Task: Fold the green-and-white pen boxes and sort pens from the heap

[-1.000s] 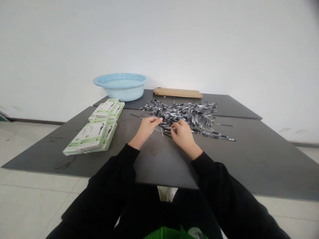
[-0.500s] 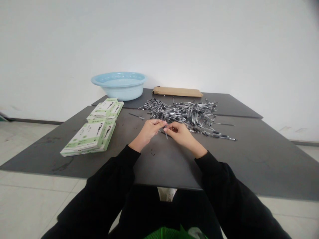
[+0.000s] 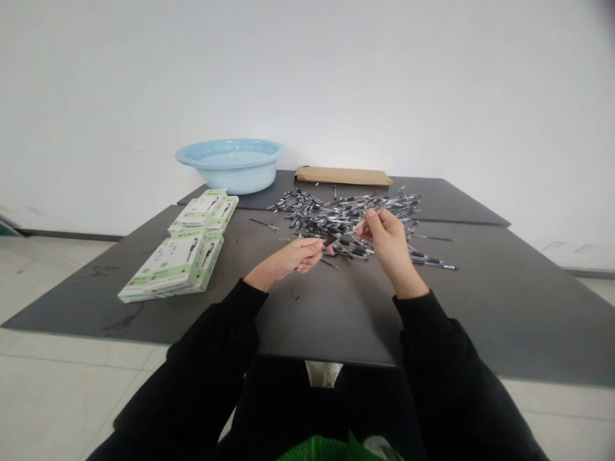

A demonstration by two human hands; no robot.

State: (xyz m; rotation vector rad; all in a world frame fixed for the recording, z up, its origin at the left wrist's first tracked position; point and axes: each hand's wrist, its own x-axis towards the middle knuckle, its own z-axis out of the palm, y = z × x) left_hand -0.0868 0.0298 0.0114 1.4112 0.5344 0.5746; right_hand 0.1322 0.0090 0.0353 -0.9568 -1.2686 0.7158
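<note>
My left hand [image 3: 293, 256] is closed in front of the pile of pens [image 3: 331, 214], its fingers wrapped around a pen [image 3: 330, 241] whose black grip end sticks out towards the right. Apart from it and a little higher, my right hand [image 3: 388, 240] pinches a thin, pale pen part [image 3: 359, 225] between thumb and fingers over the pile's near right side. Whether the two pieces touch is too blurred to tell. The pile holds many black and clear pens lying crisscross, partly hidden behind my right hand.
On the left lie stacked green and white pen boxes [image 3: 166, 262]. Behind them stands a light blue basin [image 3: 240, 176], with a flat brown cardboard piece [image 3: 343, 176] by the wall. Loose pens [image 3: 435, 264] stick out at the pile's right, on a dark table [image 3: 504, 301].
My hands were together over a small pen part and are now apart. The right moved up and to the right with a thin piece; the left turned, a black-gripped pen in it.
</note>
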